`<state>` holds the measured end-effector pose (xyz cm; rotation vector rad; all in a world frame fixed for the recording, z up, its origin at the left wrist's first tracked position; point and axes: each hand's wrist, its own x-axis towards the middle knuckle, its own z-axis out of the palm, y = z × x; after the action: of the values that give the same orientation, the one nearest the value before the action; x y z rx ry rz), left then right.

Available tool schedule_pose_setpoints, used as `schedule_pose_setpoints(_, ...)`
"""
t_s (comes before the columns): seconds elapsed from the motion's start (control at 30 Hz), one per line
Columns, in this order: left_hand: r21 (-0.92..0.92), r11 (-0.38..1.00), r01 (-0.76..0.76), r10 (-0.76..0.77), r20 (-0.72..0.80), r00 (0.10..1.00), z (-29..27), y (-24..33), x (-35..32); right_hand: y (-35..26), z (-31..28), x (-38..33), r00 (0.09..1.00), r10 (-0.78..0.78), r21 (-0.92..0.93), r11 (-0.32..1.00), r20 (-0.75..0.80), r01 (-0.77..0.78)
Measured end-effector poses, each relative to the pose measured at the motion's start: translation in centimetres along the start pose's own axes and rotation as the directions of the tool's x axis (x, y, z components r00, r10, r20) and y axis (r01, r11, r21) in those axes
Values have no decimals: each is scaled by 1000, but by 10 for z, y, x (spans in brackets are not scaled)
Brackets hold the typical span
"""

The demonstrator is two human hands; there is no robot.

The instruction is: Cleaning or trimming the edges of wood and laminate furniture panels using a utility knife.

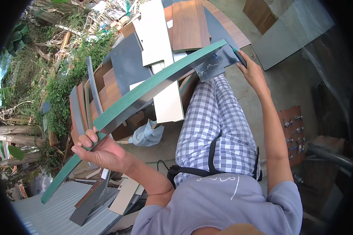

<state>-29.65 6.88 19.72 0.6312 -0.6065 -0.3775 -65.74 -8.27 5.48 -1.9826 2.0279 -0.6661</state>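
From the head view, the left hand (100, 150) is clenched around the lower end of a long green-edged board (145, 92), which arches over the checked trousers (213, 129). The right hand (251, 70) grips a dark-handled tool (239, 56) at the board's upper end (apparently trimming its edge), which calls for steady support.

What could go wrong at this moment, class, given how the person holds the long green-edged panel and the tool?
1. The left hand grips the green-edged panel near one end only, so it might swing or slip.
2. The right hand works a dark tool at the far end, above the checked trousers; a slip could strike the leg.
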Motion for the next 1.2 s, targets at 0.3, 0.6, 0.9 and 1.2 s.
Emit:
schedule_pose_setpoints(0.3, 38, 999, 15, -13, -60, 998, -9, -2, 3, -20, -2, 0, 784, 0, 733, 358, 620, -579)
schedule_pose_setpoints(0.6, 55, 998, 12, -9, -63, 998, -10, -5, 5, -20, 8, -15, 732, -31, 649, 488, 681, -583)
schedule_pose_setpoints(0.9, -4, 999, 34, -34, -70, 997, -19, -5, 5, -30, -2, -22, 746, 38, 563, 632, 665, -533)
schedule_pose_setpoints(1.2, -242, 932, 268, -314, -174, 933, -60, -4, 1, -11, 39, -72, 865, -31, 829, -269, 501, -490)
